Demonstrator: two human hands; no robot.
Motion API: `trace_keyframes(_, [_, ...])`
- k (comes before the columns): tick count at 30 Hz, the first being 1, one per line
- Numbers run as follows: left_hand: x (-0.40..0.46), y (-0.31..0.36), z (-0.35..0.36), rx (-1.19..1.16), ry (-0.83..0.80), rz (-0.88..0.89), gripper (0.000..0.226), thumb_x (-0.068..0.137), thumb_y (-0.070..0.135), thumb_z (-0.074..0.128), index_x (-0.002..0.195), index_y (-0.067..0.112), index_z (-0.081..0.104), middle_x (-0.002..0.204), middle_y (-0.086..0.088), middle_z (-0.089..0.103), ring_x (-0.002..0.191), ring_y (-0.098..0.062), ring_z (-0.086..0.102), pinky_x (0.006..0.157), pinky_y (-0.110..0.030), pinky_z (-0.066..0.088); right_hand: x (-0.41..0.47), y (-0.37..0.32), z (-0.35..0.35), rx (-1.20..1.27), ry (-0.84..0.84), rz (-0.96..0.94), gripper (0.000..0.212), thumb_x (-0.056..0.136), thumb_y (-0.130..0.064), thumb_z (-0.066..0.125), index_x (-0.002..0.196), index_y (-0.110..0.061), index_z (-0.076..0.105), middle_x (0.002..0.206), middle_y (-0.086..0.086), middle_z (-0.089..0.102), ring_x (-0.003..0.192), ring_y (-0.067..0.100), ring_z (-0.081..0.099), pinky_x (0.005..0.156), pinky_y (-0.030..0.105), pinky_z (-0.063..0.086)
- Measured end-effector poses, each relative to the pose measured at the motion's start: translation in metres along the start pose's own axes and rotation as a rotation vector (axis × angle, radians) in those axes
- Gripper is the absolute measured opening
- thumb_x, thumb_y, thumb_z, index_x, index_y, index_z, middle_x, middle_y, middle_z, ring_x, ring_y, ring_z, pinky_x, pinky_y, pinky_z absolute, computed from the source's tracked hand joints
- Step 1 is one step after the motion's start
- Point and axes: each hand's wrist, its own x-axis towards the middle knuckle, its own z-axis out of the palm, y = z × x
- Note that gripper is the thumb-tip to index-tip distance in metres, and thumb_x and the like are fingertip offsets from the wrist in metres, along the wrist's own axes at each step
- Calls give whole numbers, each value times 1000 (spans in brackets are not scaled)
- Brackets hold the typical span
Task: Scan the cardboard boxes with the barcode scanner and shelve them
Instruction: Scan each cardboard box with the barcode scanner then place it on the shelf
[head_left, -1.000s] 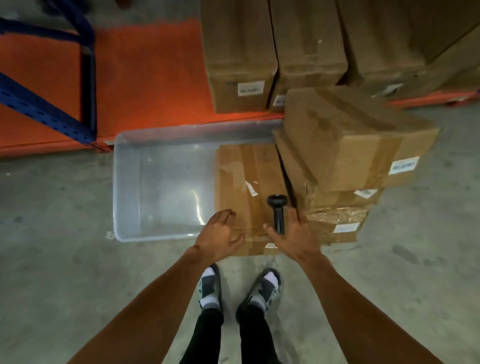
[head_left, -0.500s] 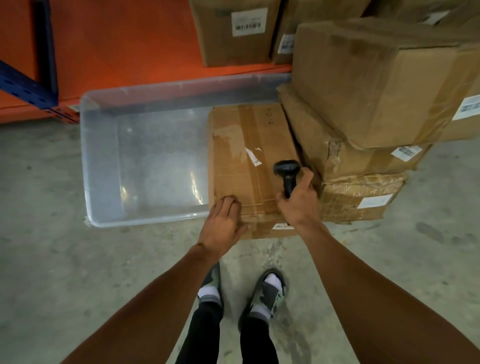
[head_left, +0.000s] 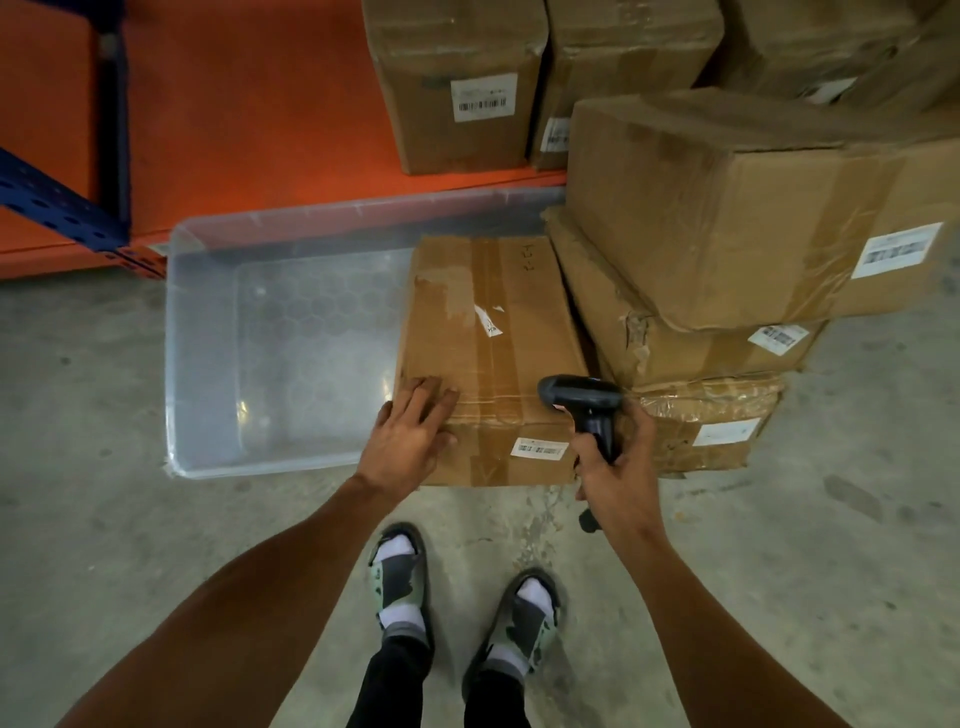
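A taped cardboard box lies inside a clear plastic bin on the floor, with a white barcode label on its near face. My left hand rests flat on the box's near left corner. My right hand grips the handle of a black barcode scanner, whose head sits just above and to the right of the label. To the right, three more labelled boxes are stacked.
An orange shelf with a blue upright runs along the back, holding several boxes. The floor is grey concrete. My two feet stand just short of the bin.
The view has drawn closer to the boxes. My left hand has settled flat on the box corner. My right hand has pulled the scanner back toward the near face, next to the label.
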Motion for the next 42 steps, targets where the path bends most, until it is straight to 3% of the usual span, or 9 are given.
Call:
trace_keyframes(4, [22, -12, -39, -38, 108, 55, 58, 94, 46, 40, 142, 15, 50, 141, -18, 54, 129, -42, 52, 94, -60, 52, -10, -20, 3, 86, 22, -106, 71, 86, -45, 66, 148, -51, 31, 133, 1, 61, 112, 30, 66, 91, 57, 58])
trace_keyframes(10, [99, -10, -106, -99, 438, 21, 45, 96, 29, 51, 140, 19, 56, 141, -15, 52, 129, -40, 46, 103, -57, 44, 8, -64, 5, 277, -55, -194, 70, 99, -5, 64, 153, -33, 29, 116, 7, 67, 77, 20, 72, 70, 36, 63])
trace_keyframes(14, [140, 4, -135, 80, 225, -124, 66, 103, 16, 42, 159, 35, 14, 168, -9, -2, 152, -40, -8, 120, -64, 6, 16, -97, 7, 293, -40, -198, 66, 97, -2, 63, 146, -29, 29, 111, 5, 67, 66, 21, 70, 65, 33, 63])
trace_keyframes(19, [143, 13, -134, 167, 61, -92, 105, 81, 85, 27, 154, 30, -24, 156, -10, -43, 143, -39, -36, 113, -63, -19, 26, -130, 13, 245, -56, -293, 61, 94, -5, 63, 135, -34, 28, 113, 1, 63, 80, 22, 72, 77, 47, 64])
trace_keyframes(22, [141, 5, -134, 231, 44, -119, 111, 78, 93, 24, 153, 30, -27, 155, -11, -44, 144, -40, -35, 117, -64, -13, 27, -141, 21, 171, 1, -302, 58, 85, -43, 69, 129, -53, 33, 123, -12, 60, 100, 21, 70, 87, 55, 60])
trace_keyframes(25, [143, 5, -133, 253, 58, -129, 107, 80, 91, 21, 154, 29, -26, 156, -12, -41, 146, -41, -30, 118, -65, -8, 27, -142, 24, 140, 72, -303, 58, 81, -69, 63, 131, -53, 39, 118, -20, 60, 105, 13, 66, 94, 50, 57])
trace_keyframes(30, [148, 7, -132, 277, 49, -141, 106, 80, 89, 20, 152, 28, -29, 156, -14, -41, 146, -42, -30, 118, -66, -7, 31, -139, 27, 111, 153, -342, 42, 95, -55, 61, 132, -47, 42, 107, -30, 57, 95, -20, 57, 87, 24, 48])
trace_keyframes(35, [149, 9, -133, 300, 3, -161, 108, 82, 87, 24, 150, 26, -33, 154, -17, -43, 144, -44, -33, 117, -67, -6, 32, -144, 34, 35, 178, -317, 38, 94, -56, 60, 124, -56, 37, 103, -28, 59, 97, -4, 61, 89, 33, 52])
trace_keyframes(42, [151, 13, -135, 289, -30, -198, 109, 84, 85, 30, 143, 26, -40, 152, -18, -46, 142, -45, -35, 116, -67, -7, 32, -155, 33, -36, 230, -297, 47, 94, -53, 61, 135, -39, 41, 96, -24, 59, 92, 12, 64, 87, 38, 56])
